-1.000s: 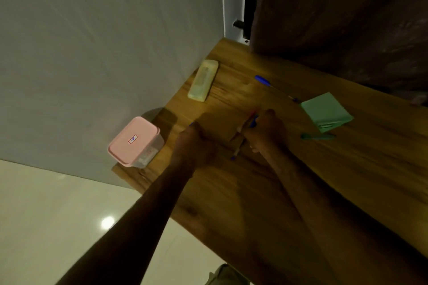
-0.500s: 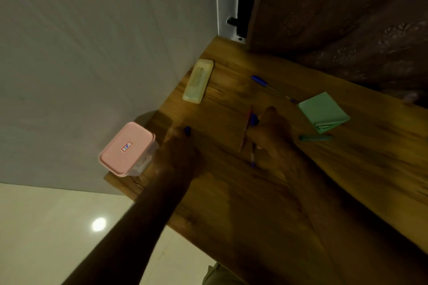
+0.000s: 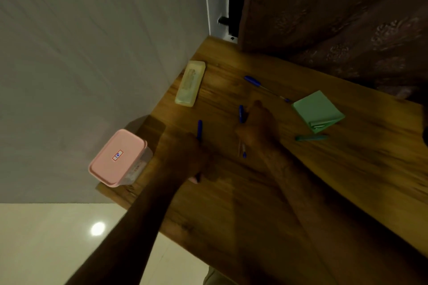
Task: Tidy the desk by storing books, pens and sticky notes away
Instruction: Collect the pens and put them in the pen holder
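View from above onto a dim wooden surface (image 3: 347,180) set in a corner, with a grey wall (image 3: 92,41) on the left and a dark patterned curtain (image 3: 335,18) behind.

Two bare forearms reach in from the bottom edge. The left hand (image 3: 185,155) is closed in a fist round a blue pen, the left pen (image 3: 199,127), whose end sticks up out of the top of the fist. The right hand (image 3: 257,129) is curled round another blue pen, the right pen (image 3: 241,113). Its cap shows above the fingers and its clear barrel and tip show below the palm. The light is too low to tell whether this hand holds more than one pen.

A loose blue pen (image 3: 264,88) lies on the surface beyond the right hand. To the right of that hand sits a pad of green sticky notes (image 3: 317,109), and a green pen (image 3: 311,137) lies just in front of the pad.

A pale yellow case (image 3: 190,83) lies along the wall edge. A box with a pink lid (image 3: 118,157) stands at the near left corner of the surface, just beside the left wrist. Glossy cream floor (image 3: 46,250) shows at lower left.
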Available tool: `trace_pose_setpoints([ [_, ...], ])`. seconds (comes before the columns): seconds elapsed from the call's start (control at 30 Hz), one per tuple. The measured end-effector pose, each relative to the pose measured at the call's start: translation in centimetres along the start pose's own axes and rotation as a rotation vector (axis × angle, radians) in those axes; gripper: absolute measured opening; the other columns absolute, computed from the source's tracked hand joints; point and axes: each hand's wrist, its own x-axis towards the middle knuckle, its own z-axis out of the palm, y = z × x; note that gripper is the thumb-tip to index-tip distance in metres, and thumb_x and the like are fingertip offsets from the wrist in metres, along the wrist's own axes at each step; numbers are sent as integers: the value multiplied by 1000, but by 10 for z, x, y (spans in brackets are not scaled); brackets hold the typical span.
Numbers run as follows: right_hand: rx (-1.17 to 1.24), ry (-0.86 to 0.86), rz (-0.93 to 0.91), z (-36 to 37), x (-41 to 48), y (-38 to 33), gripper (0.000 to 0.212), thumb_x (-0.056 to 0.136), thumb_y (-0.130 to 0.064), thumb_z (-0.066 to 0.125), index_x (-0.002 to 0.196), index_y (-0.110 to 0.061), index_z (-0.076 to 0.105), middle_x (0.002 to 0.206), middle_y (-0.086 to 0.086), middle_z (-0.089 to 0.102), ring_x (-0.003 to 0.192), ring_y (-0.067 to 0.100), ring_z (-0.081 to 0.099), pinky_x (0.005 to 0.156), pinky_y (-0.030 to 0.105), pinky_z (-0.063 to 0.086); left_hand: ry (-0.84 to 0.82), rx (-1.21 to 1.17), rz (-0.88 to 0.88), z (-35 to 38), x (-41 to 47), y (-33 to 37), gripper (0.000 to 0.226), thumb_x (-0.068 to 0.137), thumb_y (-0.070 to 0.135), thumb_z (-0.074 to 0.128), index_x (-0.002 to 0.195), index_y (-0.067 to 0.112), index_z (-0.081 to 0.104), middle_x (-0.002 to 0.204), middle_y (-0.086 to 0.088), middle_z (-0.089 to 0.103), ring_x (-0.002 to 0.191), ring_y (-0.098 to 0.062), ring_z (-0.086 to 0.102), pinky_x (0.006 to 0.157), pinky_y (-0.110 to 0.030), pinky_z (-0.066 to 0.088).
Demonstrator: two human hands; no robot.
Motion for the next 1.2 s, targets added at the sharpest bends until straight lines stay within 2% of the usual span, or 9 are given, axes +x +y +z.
trace_pose_setpoints([
  [0.07,-46,5,-3,-1,-2,-1,55,87,-11,78,135,-4,53,130,16,66,113,34,68,76,35,52,-180,-494,-95,3,0,11,17,101,20,50,116,13,48,84,-10,63,66,-24,66,68,-44,60],
  [0.17,-54,-29,-27,-6,1,0,42,88,-9,75,126,-2,58,110,12,67,98,29,66,63,30,44,-214,-736,-84,5,2,32,36,99,-1,44,131,12,37,86,-12,59,66,-23,62,59,-37,55],
  [0.33,360,-218,23,-16,3,-5,29,87,-1,69,107,-23,67,103,5,72,93,27,74,75,44,67,-185,-916,-82,10,13,58,17,88,-6,46,80,6,53,69,-8,54,61,-21,54,49,-29,39],
  [0.43,484,-266,-3,-20,3,-14,31,91,1,66,115,-19,69,108,9,74,92,28,75,74,46,67,-248,-1076,-32,15,18,70,24,86,-10,42,72,2,57,66,-10,62,50,-16,64,46,-25,51],
  [0.53,395,-264,-59,-28,3,-22,22,100,-8,62,120,-13,72,97,6,73,80,23,72,64,37,61,-353,-971,93,22,22,67,20,82,-2,52,95,7,65,75,-6,70,66,-18,69,61,-31,55],
  [0.67,311,-286,-92,-36,8,-22,31,100,0,52,119,-12,74,106,11,75,102,33,74,91,56,63,-371,-1006,134,25,27,66,17,91,2,52,102,6,64,76,-7,69,59,-21,64,55,-34,57],
  [0.8,208,-128,-159,-40,26,-14,42,98,7,53,134,-11,68,107,-8,64,103,15,69,86,35,61,-336,-973,152,26,35,64,20,91,-2,48,101,13,57,76,2,69,51,-19,52,49,-33,51],
  [0.93,-194,107,-191,-43,62,-1,37,102,-4,55,138,-8,64,140,17,61,132,36,57,112,44,46,-362,-999,71,22,41,54,24,90,-2,52,106,15,53,83,-3,65,51,-19,50,48,-31,46],
  [1.2,-491,110,-120,-36,68,1,32,105,-10,52,135,-8,64,141,19,58,135,39,53,113,47,42,-396,-1030,96,24,47,44,11,92,17,57,103,16,56,85,-6,66,55,-21,56,51,-32,47],
])
